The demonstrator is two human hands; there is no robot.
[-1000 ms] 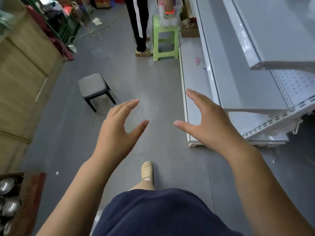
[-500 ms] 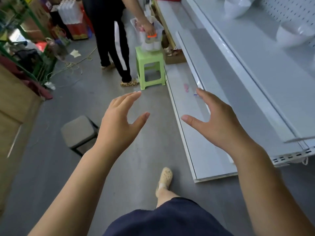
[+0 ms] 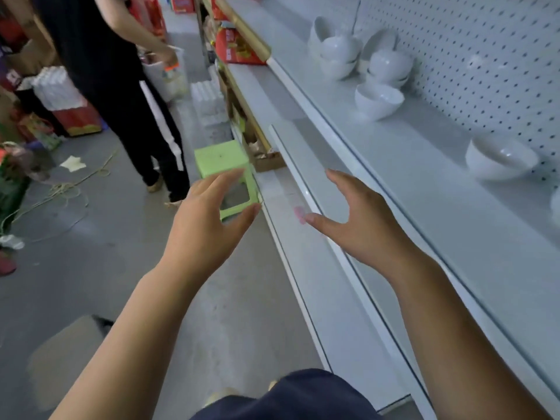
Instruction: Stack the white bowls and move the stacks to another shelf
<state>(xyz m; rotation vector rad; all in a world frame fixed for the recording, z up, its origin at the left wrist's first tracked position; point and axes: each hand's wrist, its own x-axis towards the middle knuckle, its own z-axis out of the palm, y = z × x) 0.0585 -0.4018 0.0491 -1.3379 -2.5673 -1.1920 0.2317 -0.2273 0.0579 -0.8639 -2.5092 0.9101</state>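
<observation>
I see a smooth grey concrete floor (image 3: 106, 268) running beside white metal shelving (image 3: 424, 183) on the right, which is backed by a white perforated panel (image 3: 485, 56). A lime-green plastic stool (image 3: 218, 157) stands by the shelving's foot. A blurred grey square-topped stool (image 3: 69, 353) sits lower left, and pale cord (image 3: 63, 192) lies tangled further off.

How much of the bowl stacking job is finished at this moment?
Done: two bowl stacks, the farther stack and the nearer stack, stand at the far end of the shelf. In hand: nothing; the left grip and right grip hover open. Left: the tilted bowl and the single bowl are unstacked, and the stacks seemingly await moving.
</observation>
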